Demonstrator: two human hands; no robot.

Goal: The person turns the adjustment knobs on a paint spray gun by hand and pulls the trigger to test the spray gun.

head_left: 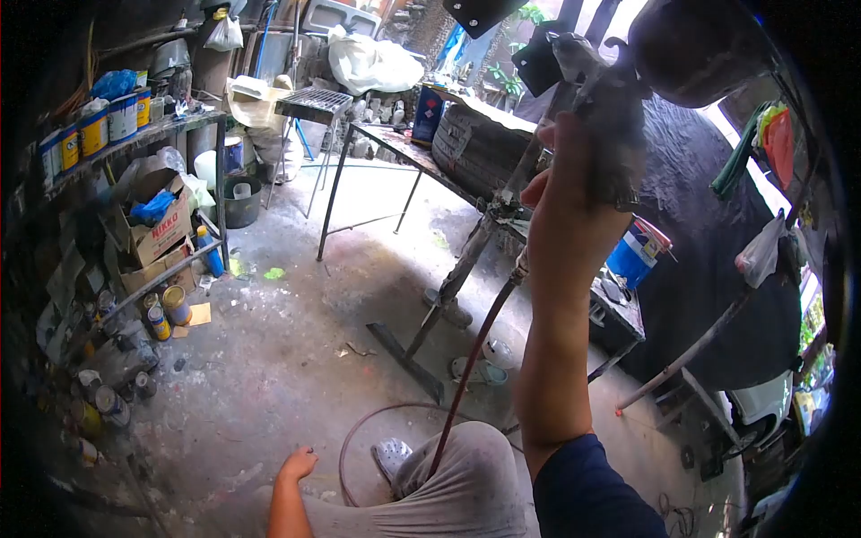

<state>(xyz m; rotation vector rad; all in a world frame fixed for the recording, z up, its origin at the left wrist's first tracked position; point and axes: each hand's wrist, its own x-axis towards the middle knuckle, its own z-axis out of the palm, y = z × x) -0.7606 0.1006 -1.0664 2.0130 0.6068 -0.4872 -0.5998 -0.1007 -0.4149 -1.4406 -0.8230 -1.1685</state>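
Observation:
My right hand (569, 170) is raised at the upper right, its fingers wrapped round a dark spray gun (617, 130) that is partly blurred. From below the hand a reddish-brown hose (480, 354) runs down past my knee and loops on the floor. Close to the gun are a large dark rounded shape (695, 49) and a black panel (538, 61) by a metal stand (466, 260). Low in view, my left hand (300, 464) hangs left of my bent knee. Its fingers are curled, and nothing shows in them.
A shelf (170, 134) with paint cans (123, 118) stands at left, above a cardboard box (157, 224). Ahead are a low table (386, 139) and a tire (475, 148). Dark sheeting (700, 260) fills the right side, near a blue can (632, 255). A sandal (480, 370) lies on the floor.

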